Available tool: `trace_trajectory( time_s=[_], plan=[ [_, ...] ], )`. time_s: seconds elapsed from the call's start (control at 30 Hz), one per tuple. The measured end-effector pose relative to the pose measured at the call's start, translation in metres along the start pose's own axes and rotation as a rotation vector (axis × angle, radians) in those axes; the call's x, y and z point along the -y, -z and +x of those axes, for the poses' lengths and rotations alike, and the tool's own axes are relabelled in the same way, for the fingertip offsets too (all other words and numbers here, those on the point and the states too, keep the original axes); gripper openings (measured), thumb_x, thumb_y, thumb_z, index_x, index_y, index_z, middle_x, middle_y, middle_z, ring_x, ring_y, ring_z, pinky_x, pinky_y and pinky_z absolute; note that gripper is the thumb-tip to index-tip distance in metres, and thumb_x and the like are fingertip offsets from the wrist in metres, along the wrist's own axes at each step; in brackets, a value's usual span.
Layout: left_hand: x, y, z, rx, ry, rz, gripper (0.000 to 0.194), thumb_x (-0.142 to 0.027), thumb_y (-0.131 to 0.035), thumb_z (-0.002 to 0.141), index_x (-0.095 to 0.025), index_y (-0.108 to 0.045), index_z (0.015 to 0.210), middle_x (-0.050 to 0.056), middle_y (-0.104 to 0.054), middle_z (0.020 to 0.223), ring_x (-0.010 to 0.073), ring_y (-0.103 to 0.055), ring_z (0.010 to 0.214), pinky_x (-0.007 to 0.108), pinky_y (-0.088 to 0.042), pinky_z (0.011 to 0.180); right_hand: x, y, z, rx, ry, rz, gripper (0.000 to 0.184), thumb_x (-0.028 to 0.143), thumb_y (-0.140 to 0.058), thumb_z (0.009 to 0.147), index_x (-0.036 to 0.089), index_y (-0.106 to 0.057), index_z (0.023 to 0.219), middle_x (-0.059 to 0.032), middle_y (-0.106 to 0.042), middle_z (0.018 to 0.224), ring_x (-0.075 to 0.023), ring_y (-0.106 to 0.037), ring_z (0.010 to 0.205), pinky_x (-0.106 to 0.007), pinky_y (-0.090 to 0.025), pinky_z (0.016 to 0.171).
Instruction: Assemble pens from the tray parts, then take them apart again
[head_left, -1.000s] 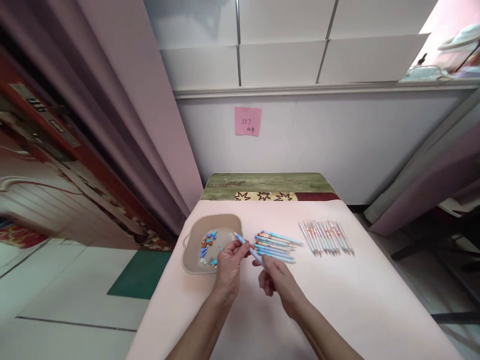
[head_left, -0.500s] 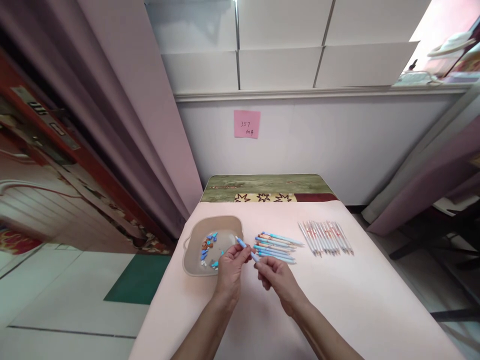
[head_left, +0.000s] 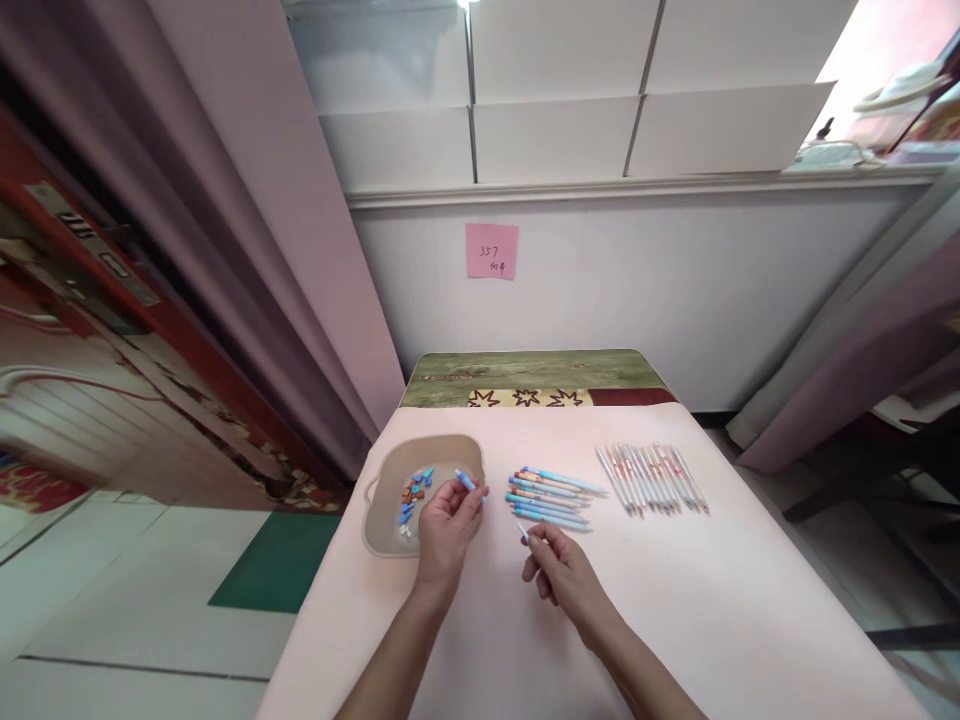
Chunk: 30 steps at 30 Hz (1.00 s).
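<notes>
My left hand [head_left: 444, 525] is closed over the tray's right side, pinching a blue pen part [head_left: 465, 480] with a pale end. Lower and to the right, my right hand [head_left: 561, 562] is closed on a slim white pen part [head_left: 523, 533]; most of that part is hidden by the fingers. The beige tray [head_left: 369, 515] holds small blue, brown and white pieces [head_left: 412, 490]. Just beyond my right hand lies a row of pens [head_left: 551, 500] with blue and brown ends.
On the right of the pink-covered table [head_left: 675, 600] lies a row of clear, pale pens [head_left: 652, 480]. A pink note [head_left: 491, 250] sticks to the wall behind. A patterned strip [head_left: 525, 397] runs along the table's far edge.
Both hands were on one blue pen. They have moved apart, with a part in each: my left hand shifted left over the tray, my right hand slightly right.
</notes>
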<state>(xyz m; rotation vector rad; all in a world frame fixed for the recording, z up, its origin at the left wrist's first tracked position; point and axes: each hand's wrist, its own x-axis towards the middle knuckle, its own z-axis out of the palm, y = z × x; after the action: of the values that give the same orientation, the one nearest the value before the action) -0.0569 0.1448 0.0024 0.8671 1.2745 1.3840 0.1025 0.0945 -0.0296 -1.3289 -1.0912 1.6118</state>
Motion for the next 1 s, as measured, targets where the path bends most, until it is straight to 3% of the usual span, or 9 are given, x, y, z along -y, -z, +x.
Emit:
trace_trajectory(
  time_s=[0.17, 0.3, 0.4, 0.5, 0.57, 0.73, 0.87, 1.0],
  plan=[
    [0.009, 0.002, -0.004, 0.149, -0.069, 0.129, 0.023, -0.034, -0.070, 0.074, -0.016, -0.066, 0.087, 0.004, -0.069, 0.086, 0.0170, -0.063, 0.083, 0.025, -0.047, 0.072, -0.012, -0.003, 0.007, -0.047, -0.034, -0.063, 0.019, 0.035, -0.052, 0.084, 0.020, -0.050, 0.095, 0.0022, -0.063, 0.069, -0.0097, -0.053, 0.046, -0.019, -0.039, 0.038],
    [0.008, 0.004, -0.009, 0.165, -0.102, 0.177, 0.023, -0.035, -0.067, 0.077, -0.016, -0.065, 0.090, 0.006, -0.070, 0.090, 0.0191, -0.063, 0.086, 0.027, -0.048, 0.073, 0.001, -0.011, 0.004, -0.040, -0.204, 0.304, 0.033, 0.022, -0.063, 0.077, 0.015, -0.051, 0.107, -0.0040, -0.069, 0.078, -0.0143, -0.067, 0.066, -0.025, -0.056, 0.059],
    [0.007, 0.006, -0.010, 0.184, -0.134, 0.230, 0.022, -0.035, -0.065, 0.078, -0.017, -0.066, 0.091, 0.007, -0.070, 0.092, 0.0193, -0.063, 0.086, 0.028, -0.049, 0.076, 0.012, -0.015, -0.001, -0.058, -0.364, 0.611, 0.032, 0.016, -0.068, 0.073, 0.008, -0.056, 0.102, -0.0137, -0.072, 0.086, -0.0167, -0.070, 0.080, -0.023, -0.057, 0.073],
    [0.007, 0.010, -0.006, 0.207, -0.121, 0.218, 0.023, -0.035, -0.066, 0.078, -0.017, -0.066, 0.092, 0.007, -0.071, 0.092, 0.0198, -0.065, 0.088, 0.029, -0.049, 0.077, 0.012, -0.016, -0.005, -0.084, -0.396, 0.722, 0.030, 0.013, -0.070, 0.070, 0.006, -0.058, 0.096, -0.0166, -0.072, 0.088, -0.0169, -0.071, 0.079, -0.020, -0.058, 0.071],
    [0.008, 0.014, 0.000, 0.175, -0.089, 0.172, 0.026, -0.037, -0.068, 0.075, -0.016, -0.065, 0.092, 0.008, -0.072, 0.092, 0.0203, -0.066, 0.088, 0.028, -0.050, 0.074, 0.008, -0.015, -0.006, -0.087, -0.393, 0.713, 0.033, 0.013, -0.071, 0.069, 0.008, -0.057, 0.099, -0.0154, -0.073, 0.087, -0.0170, -0.071, 0.075, -0.021, -0.058, 0.066],
    [0.003, 0.037, 0.020, -0.037, -0.095, 0.169, 0.040, -0.041, -0.070, 0.071, -0.015, -0.062, 0.100, 0.011, -0.072, 0.093, 0.0217, -0.067, 0.087, 0.029, -0.051, 0.071, 0.001, -0.012, -0.010, -0.154, -0.383, 0.661, 0.039, 0.013, -0.070, 0.068, 0.012, -0.054, 0.103, -0.0118, -0.073, 0.082, -0.0154, -0.070, 0.068, -0.022, -0.058, 0.061],
    [0.002, 0.054, 0.029, -0.013, -0.198, 0.393, 0.034, -0.040, -0.062, 0.077, -0.018, -0.060, 0.102, 0.010, -0.072, 0.095, 0.0220, -0.067, 0.087, 0.030, -0.051, 0.070, 0.003, -0.012, -0.015, -0.118, -0.361, 0.666, 0.038, 0.015, -0.070, 0.067, 0.011, -0.055, 0.102, -0.0117, -0.072, 0.084, -0.0134, -0.069, 0.067, -0.019, -0.057, 0.060],
    [0.006, 0.062, 0.039, 0.060, -0.274, 0.827, 0.020, -0.032, -0.053, 0.080, -0.020, -0.062, 0.093, 0.007, -0.071, 0.085, 0.0206, -0.066, 0.078, 0.029, -0.047, 0.068, 0.001, -0.007, -0.017, -0.154, -0.327, 0.645, 0.039, 0.017, -0.069, 0.067, 0.011, -0.056, 0.104, -0.0094, -0.072, 0.082, -0.0124, -0.067, 0.066, -0.019, -0.056, 0.060]
  ],
)
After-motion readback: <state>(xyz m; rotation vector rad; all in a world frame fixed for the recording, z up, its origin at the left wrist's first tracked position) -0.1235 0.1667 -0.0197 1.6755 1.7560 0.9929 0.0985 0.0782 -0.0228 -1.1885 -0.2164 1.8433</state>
